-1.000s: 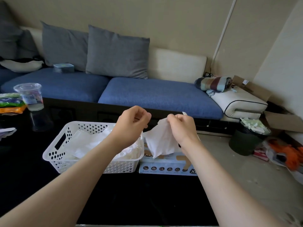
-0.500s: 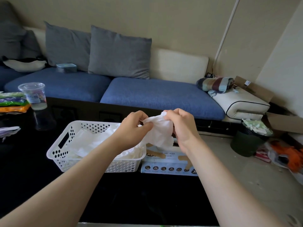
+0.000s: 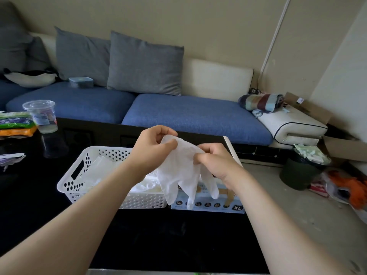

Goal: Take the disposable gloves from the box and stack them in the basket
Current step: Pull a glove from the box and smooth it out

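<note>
Head view: left hand (image 3: 151,149) and right hand (image 3: 214,161) each pinch the cuff edge of one disposable glove (image 3: 180,175). Its fingers dangle above the glove box (image 3: 208,204), just beside the white basket (image 3: 71,183) on the desk (image 3: 158,235), likely to straighten it for flat stacking.

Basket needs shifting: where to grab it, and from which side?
Take the basket by the handle slot in its left end wall, hooking the fingers in from the left. That end stands free, while the glove box sits right beside the right end.
</note>
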Tool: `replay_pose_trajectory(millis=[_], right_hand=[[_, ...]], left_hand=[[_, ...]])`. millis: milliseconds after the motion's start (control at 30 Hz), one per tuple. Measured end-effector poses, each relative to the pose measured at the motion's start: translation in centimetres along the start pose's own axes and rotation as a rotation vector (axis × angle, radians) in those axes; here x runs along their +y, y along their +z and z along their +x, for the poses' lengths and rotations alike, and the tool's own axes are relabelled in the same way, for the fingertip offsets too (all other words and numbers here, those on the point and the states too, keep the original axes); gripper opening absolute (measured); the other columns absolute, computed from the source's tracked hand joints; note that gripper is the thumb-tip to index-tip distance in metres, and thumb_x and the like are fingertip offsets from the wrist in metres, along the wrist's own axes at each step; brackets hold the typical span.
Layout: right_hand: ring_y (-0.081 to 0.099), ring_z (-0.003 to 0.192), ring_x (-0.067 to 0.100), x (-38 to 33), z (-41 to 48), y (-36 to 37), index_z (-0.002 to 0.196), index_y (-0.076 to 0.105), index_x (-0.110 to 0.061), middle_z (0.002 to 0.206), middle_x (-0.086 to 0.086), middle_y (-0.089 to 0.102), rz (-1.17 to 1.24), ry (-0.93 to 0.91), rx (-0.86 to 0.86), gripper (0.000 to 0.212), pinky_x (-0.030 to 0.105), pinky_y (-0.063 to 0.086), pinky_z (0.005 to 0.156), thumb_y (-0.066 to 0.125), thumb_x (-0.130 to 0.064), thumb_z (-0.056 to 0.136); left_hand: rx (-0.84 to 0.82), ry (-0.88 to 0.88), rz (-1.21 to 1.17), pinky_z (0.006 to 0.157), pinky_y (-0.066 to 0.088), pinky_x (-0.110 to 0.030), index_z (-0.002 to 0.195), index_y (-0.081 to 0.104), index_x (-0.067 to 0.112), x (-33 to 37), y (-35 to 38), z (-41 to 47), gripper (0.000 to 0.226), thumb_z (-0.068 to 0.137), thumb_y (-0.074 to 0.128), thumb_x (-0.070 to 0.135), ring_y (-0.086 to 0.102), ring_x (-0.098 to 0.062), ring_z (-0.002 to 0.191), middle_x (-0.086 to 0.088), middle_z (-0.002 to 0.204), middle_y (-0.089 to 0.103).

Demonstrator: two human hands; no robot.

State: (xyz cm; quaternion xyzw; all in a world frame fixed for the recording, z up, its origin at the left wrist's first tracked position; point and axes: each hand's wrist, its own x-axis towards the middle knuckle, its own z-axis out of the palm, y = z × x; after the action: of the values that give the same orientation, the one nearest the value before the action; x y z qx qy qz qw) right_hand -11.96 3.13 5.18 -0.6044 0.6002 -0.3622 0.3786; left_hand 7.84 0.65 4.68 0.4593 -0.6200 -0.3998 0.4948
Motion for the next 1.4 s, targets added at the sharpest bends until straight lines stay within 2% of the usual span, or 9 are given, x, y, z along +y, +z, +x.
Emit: replay_pose_trajectory(millis=[100,233,400,567,767,900,1200,1333,1400], right_hand=[[0.067,0.087,0.022,0.0,-0.1,0.0,0.067,0.075,-0.022,0.077,-0.001,0.073,-0.014,0.018,-0.042,0.02,0.04,0.049,0.081,0.071,-0.018,0.086],[0.061,0.08,0.02,0.0,-0.1,0.0,0.066,0.064,-0.02,0.075,0.002,0.064,0.07,-0.033,-0.076,0.016,0.037,0.044,0.075,0.073,-0.027,0.077],[0.064,0.072,0.02,-0.1,0.1,0.2,0.066,0.065,-0.024,0.075,0.003,0.067,0.204,-0.056,-0.119,0.027,0.029,0.049,0.063,0.073,-0.009,0.087],[0.069,0.079,0.024,-1.1,0.6,1.1,0.088,0.069,-0.016,0.086,0.007,0.073,0.329,-0.051,-0.148,0.012,0.035,0.055,0.07,0.066,-0.005,0.088],[0.073,0.087,0.029,-2.2,1.4,3.5,0.105,0.067,-0.011,0.097,0.013,0.076,0.443,0.037,-0.263,0.017,0.04,0.058,0.079,0.066,-0.008,0.088],[0.078,0.094,0.03,-2.7,2.0,5.3,0.122,0.066,-0.011,0.111,0.015,0.078,0.369,0.082,-0.277,0.029,0.042,0.062,0.08,0.069,-0.01,0.094],[0.074,0.1,0.021,-3.6,3.9,9.5,0.105,0.074,-0.035,0.115,-0.001,0.072,-0.035,0.025,-0.045,0.027,0.042,0.063,0.088,0.082,-0.028,0.08],[0.075,0.073,0.011,-3.5,4.9,10.3,0.107,0.074,-0.029,0.105,-0.005,0.072,-0.054,-0.054,0.153,0.027,0.021,0.056,0.061,0.085,-0.028,0.083],[0.074,0.076,0.01,-3.1,5.5,10.5,0.108,0.075,-0.025,0.103,-0.007,0.071,-0.06,-0.077,0.221,0.025,0.019,0.054,0.061,0.085,-0.025,0.085]], left_hand=[[0.106,0.068,0.085,0.061,0.048,-0.01,0.105,0.073,0.027,-0.3,0.0,0.3,0.01,0.096,0.075,0.025,0.064,0.004,0.073,0.008,0.091,0.073],[0.151,0.128,0.165,0.07,0.05,-0.016,0.116,0.071,0.034,-0.7,-0.8,0.5,0.026,0.092,0.081,0.034,0.064,-0.005,0.076,0.004,0.087,0.075],[0.162,0.115,0.308,0.067,0.043,-0.017,0.1,0.076,0.031,-0.7,-1.4,0.8,0.011,0.103,0.066,0.032,0.061,0.003,0.079,0.014,0.091,0.072],[0.118,0.067,0.14,0.066,0.046,-0.029,0.1,0.068,0.021,-0.5,-2.5,0.6,0.033,0.113,0.038,0.02,0.055,-0.011,0.076,0.005,0.092,0.066],[0.185,-0.011,0.188,0.052,0.036,-0.029,0.101,0.063,0.025,-1.3,-4.9,1.1,0.031,0.111,0.035,0.02,0.046,-0.015,0.067,0.005,0.082,0.055],[0.169,-0.066,0.275,0.061,0.04,-0.032,0.105,0.061,0.027,-2.7,-7.0,1.3,0.029,0.112,0.034,0.019,0.05,-0.017,0.074,0.002,0.095,0.058],[0.176,-0.106,0.702,0.062,0.04,-0.03,0.115,0.057,0.015,-6.1,-10.5,1.3,0.031,0.101,0.037,-0.004,0.056,-0.021,0.086,-0.006,0.107,0.06],[0.212,-0.136,0.905,0.062,0.042,-0.034,0.112,0.05,0.018,-6.9,-11.5,1.2,0.026,0.098,0.045,-0.003,0.052,-0.024,0.076,-0.005,0.108,0.047],[0.22,-0.132,0.95,0.058,0.043,-0.034,0.111,0.049,0.016,-7.1,-11.5,1.0,0.024,0.097,0.051,-0.003,0.051,-0.023,0.071,-0.005,0.106,0.043]])
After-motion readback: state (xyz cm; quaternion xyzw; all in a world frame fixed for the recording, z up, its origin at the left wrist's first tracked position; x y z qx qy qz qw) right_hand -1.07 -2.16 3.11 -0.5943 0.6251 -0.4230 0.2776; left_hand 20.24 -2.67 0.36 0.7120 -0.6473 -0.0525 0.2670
